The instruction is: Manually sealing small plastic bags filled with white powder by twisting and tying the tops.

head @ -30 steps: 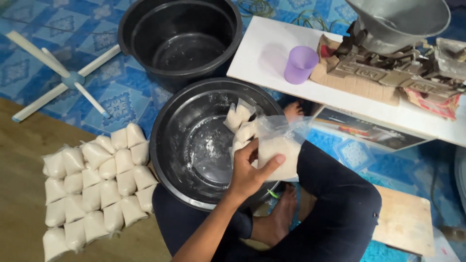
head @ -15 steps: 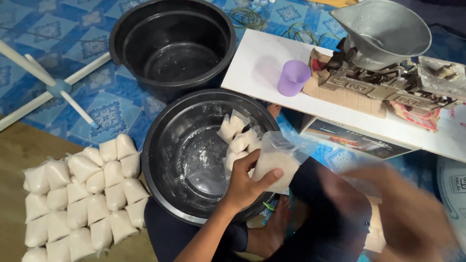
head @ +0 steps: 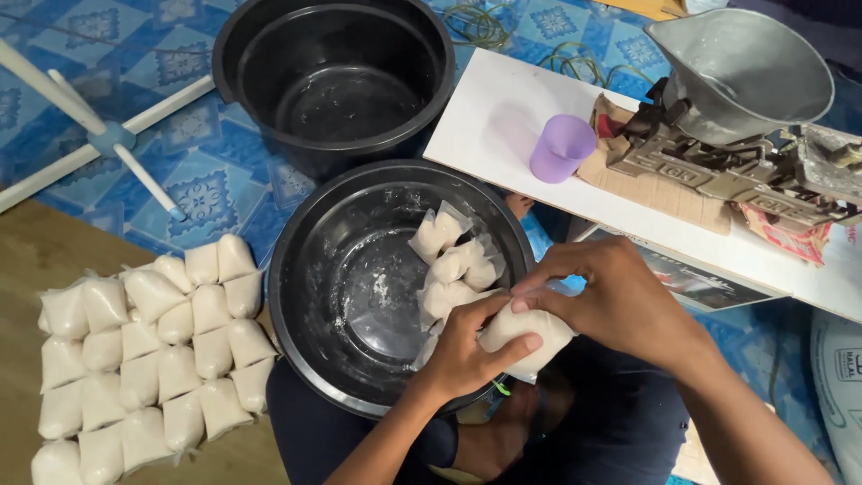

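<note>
Filled bag [head: 525, 334] mostly under both hands

Basin [head: 341, 296]: centre, holding several filled bags [head: 453, 265] at its 3 o'clock side. Pot [head: 334, 76]: 12 o'clock of basin. Stacked bags [head: 148, 346]: 9 o'clock, on floor. Board [head: 503, 117]: 2 o'clock, carrying cup [head: 561, 148] and scale [head: 736, 117]; scale at 3 o'clock of cup.
</note>
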